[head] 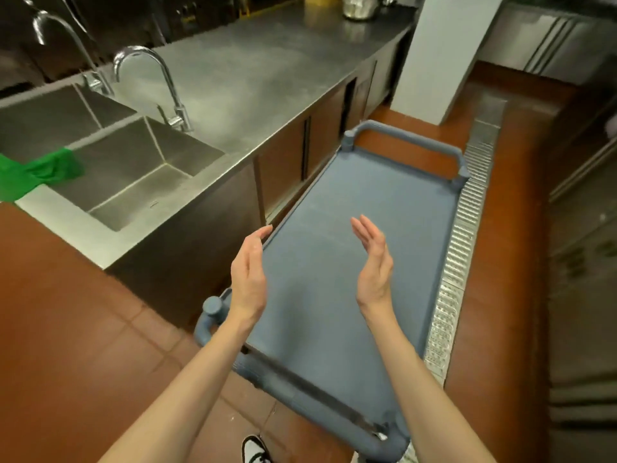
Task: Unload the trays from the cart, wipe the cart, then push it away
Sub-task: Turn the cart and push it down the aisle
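A grey-blue plastic cart (394,208) stands lengthwise in front of me, its flat top shelf bare, with a handle at the far end and one at the near end. My left hand (249,272) hovers over the cart's left edge, palm facing right, fingers extended. My right hand (374,262) is raised over the middle of the shelf, palm facing left, fingers straight. Both hands hold nothing and are apart from each other. A green cloth (40,175) hangs over the left rim of the sink. No trays are in view.
A long steel counter (253,71) with a double sink (140,175) and two taps runs along the cart's left. Metal bowls (360,6) sit at the counter's far end. A white pillar (440,55) stands beyond the cart. A floor drain grate (464,235) runs along its right.
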